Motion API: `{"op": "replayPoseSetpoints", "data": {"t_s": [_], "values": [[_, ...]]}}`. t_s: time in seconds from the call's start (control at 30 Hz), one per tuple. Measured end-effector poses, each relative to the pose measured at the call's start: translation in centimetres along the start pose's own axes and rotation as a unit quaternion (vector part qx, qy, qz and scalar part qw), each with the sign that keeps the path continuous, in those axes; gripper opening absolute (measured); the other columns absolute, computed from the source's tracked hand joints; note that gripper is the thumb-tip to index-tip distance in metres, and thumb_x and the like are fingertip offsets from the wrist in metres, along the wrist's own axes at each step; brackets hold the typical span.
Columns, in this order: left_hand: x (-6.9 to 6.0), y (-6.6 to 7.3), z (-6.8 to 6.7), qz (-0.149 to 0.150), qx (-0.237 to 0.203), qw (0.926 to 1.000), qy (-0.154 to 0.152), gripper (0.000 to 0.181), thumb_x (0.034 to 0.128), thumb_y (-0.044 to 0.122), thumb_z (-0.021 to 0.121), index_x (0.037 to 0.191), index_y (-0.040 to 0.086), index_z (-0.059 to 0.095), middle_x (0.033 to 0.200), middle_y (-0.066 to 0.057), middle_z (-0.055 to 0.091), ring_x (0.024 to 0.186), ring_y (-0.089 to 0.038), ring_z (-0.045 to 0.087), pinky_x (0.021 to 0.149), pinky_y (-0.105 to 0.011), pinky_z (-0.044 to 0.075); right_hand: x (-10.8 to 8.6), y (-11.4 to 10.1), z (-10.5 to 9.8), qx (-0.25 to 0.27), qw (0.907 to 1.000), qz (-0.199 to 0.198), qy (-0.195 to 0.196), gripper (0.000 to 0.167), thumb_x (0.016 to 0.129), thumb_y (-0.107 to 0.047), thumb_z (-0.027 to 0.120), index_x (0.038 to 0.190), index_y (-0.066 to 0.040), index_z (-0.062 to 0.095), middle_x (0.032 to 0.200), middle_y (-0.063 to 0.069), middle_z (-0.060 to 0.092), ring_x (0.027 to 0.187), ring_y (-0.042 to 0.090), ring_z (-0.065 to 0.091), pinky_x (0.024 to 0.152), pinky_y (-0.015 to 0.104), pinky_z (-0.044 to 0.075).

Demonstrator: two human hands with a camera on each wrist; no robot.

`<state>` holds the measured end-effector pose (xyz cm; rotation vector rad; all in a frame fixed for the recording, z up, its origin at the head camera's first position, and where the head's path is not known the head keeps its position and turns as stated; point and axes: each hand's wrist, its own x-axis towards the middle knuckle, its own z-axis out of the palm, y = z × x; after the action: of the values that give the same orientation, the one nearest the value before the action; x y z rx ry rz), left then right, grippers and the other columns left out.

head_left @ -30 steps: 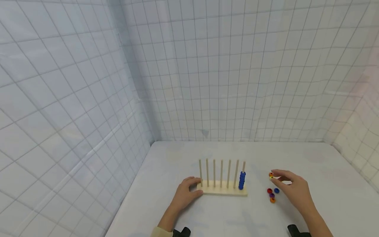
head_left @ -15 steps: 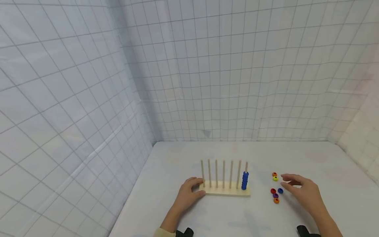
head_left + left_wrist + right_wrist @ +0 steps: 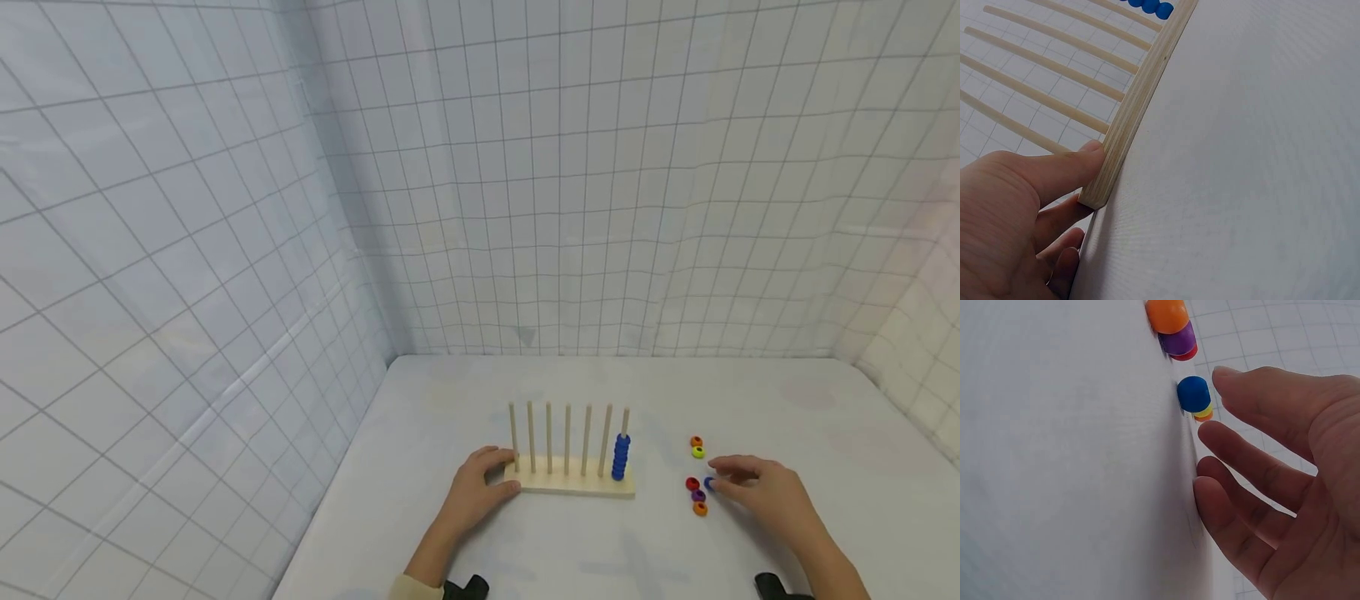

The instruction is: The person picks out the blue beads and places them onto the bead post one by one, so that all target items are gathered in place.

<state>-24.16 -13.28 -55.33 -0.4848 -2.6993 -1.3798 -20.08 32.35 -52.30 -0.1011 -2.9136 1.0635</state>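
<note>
My left hand (image 3: 468, 492) grips the left end of a pale wooden peg abacus (image 3: 570, 483), thumb on the near edge of its base (image 3: 1129, 119). Several upright rods stand on the base, and blue beads (image 3: 620, 458) are stacked on the rightmost one. My right hand (image 3: 768, 496) hovers low over the table at a loose blue bead (image 3: 1194, 394). Its thumb and forefinger stand spread on either side of the bead, and the right wrist view shows a gap to each. The other right fingers are loosely bent near the tabletop.
Left of the blue bead lie a red bead (image 3: 692, 483), a purple bead (image 3: 698, 496) and an orange bead (image 3: 700, 508) close together. Farther back are a yellow bead (image 3: 698, 452) and another orange bead (image 3: 696, 441). Gridded white sheets (image 3: 562, 208) surround the white table (image 3: 450, 400).
My right hand has drawn back from the yellow bead and come down toward the blue one. The left hand keeps its grip on the abacus. The head view has shifted slightly.
</note>
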Motion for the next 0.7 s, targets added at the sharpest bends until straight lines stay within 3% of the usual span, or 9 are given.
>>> {"op": "replayPoseSetpoints", "data": {"t_s": [0.3, 0.7], "values": [[-0.1, -0.3, -0.2, 0.011, -0.005, 0.9999, -0.002, 0.048, 0.0858, 0.037, 0.080, 0.129, 0.019, 0.068, 0.138, -0.011, 0.059, 0.133, -0.037, 0.048, 0.106, -0.063, 0.036, 0.1, 0.2, 1.0, -0.028, 0.9994, -0.020, 0.005, 0.035, 0.081, -0.034, 0.084, 0.109, -0.014, 0.077, 0.116, 0.012, 0.067, 0.105, 0.038, 0.062, 0.083, 0.056, 0.051], [-0.1, -0.3, -0.2, 0.007, -0.002, 1.0000, -0.006, 0.050, 0.0854, 0.039, 0.079, 0.129, 0.019, 0.068, 0.138, -0.010, 0.058, 0.132, -0.036, 0.049, 0.106, -0.061, 0.037, 0.2, 0.1, 1.2, -0.066, 0.9967, -0.046, 0.010, 0.026, 0.080, -0.029, 0.085, 0.102, -0.016, 0.079, 0.109, 0.008, 0.065, 0.099, 0.037, 0.064, 0.079, 0.055, 0.053]]}}
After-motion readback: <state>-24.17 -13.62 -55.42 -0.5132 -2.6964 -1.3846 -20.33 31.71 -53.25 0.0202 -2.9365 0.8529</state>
